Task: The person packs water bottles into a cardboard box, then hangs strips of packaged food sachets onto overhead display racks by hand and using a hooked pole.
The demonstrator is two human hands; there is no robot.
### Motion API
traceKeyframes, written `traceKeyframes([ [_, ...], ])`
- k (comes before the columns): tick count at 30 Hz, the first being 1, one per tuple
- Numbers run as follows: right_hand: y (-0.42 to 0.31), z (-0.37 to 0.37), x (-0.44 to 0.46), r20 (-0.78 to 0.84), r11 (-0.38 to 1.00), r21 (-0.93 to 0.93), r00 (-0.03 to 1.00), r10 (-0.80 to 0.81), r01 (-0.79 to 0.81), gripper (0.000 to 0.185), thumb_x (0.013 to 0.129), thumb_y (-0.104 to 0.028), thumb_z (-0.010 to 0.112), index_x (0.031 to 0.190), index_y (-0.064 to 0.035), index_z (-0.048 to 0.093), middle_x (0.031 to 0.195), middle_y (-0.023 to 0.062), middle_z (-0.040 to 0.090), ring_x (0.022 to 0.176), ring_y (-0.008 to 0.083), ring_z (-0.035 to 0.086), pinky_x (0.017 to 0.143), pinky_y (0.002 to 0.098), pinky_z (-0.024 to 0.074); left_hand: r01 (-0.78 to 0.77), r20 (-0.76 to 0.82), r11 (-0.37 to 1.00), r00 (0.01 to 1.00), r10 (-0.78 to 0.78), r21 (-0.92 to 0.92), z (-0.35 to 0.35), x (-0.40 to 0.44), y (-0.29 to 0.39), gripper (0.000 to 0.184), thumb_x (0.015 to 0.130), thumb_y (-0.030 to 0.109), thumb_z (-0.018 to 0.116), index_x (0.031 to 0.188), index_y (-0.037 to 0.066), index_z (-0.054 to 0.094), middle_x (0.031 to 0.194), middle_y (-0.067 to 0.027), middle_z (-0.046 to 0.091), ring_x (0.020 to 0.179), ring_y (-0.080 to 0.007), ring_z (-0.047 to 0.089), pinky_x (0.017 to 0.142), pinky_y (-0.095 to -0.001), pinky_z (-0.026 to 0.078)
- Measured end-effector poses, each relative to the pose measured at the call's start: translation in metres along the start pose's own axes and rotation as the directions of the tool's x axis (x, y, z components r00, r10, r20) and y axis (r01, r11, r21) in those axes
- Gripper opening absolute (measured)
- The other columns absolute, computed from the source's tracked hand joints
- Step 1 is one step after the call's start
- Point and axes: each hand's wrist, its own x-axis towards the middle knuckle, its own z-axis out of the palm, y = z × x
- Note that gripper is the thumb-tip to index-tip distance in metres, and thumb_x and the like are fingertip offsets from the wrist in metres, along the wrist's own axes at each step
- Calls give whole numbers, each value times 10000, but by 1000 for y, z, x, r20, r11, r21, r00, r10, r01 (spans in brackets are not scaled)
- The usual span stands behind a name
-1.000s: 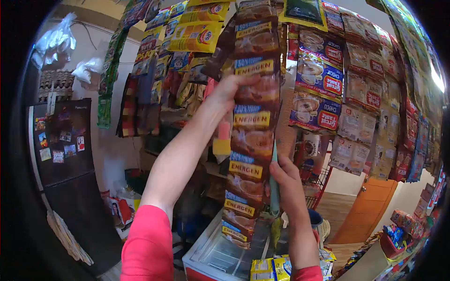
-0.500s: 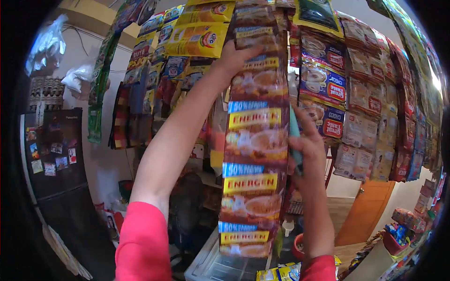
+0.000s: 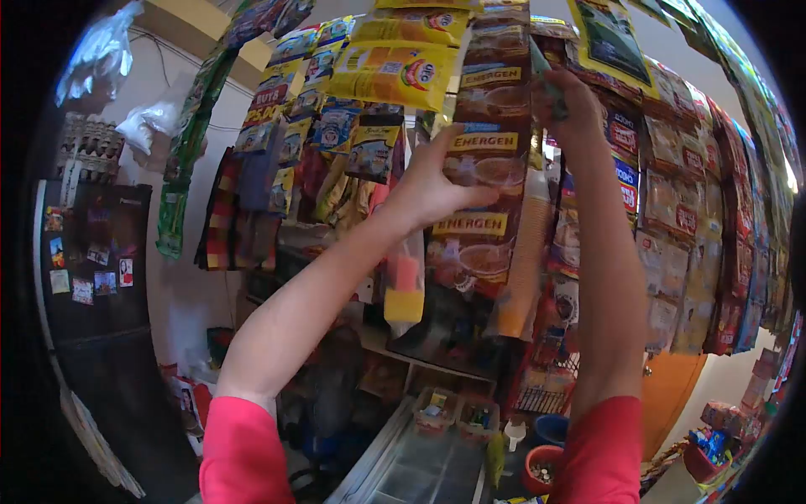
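A long strip of brown Energen sachets (image 3: 475, 225) hangs in front of me, its lower end above the glass-topped counter. My left hand (image 3: 437, 183) is closed on the strip's left edge, the thumb lying across the front. Higher up on the right, my right hand (image 3: 574, 107) grips a slim teal tool (image 3: 546, 77) beside the strip's right edge. Its kind is not clear, as the fingers cover much of it. A stack of paper cups (image 3: 522, 260) in clear plastic hangs just right of the strip.
Yellow sachet packs (image 3: 399, 74) hang to the left, and coffee sachet strips (image 3: 672, 168) to the right. A dark refrigerator (image 3: 96, 277) stands at far left. Below are a glass-topped counter (image 3: 428, 475), a red container of coins (image 3: 539, 470) and a blue bowl (image 3: 552, 428).
The Energen strip has moved up and farther away, uncovering the counter and paper cups. My left hand has shifted lower along it; my right hand has risen with the teal tool.
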Motion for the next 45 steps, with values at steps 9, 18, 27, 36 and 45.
traceKeyframes([
  [9,-20,-17,128,1,934,-211,955,-296,290,109,866,-118,511,938,-36,509,629,29,477,466,123,458,381,234,389,120,29,992,992,-121,34,-24,52,-23,711,634,159,783,1247,22,449,1049,-126,595,977,-205,574,842,-318,461],
  [18,-38,-5,75,13,998,22,998,66,-66,90,864,-143,532,871,-57,505,655,38,526,441,95,439,378,243,383,0,31,990,1000,4,-139,-45,55,-32,599,697,24,707,1232,40,440,1031,-124,607,929,-195,603,760,-300,500],
  [27,36,-6,-56,12,997,-53,999,-49,50,340,806,-73,529,1140,-27,486,690,63,562,433,123,445,345,232,314,290,222,774,955,-197,-563,-9,-5,-33,498,753,-13,640,1214,12,453,1130,-116,566,1005,-213,580,853,-336,484],
  [36,106,-2,-150,-59,992,-126,998,-32,24,481,760,-51,543,1226,-2,437,643,42,508,432,121,451,369,249,355,357,156,845,934,-321,-398,-23,-85,-5,527,697,-60,630,1190,27,469,1079,-93,582,995,-189,578,892,-326,457],
  [45,179,-23,-249,-214,984,-70,966,145,-163,322,750,-39,563,1064,8,506,671,20,502,483,115,476,417,227,374,434,161,803,900,-405,-409,-38,-111,6,577,694,-44,655,1229,50,460,1097,-86,574,1012,-184,569,912,-329,449],
])
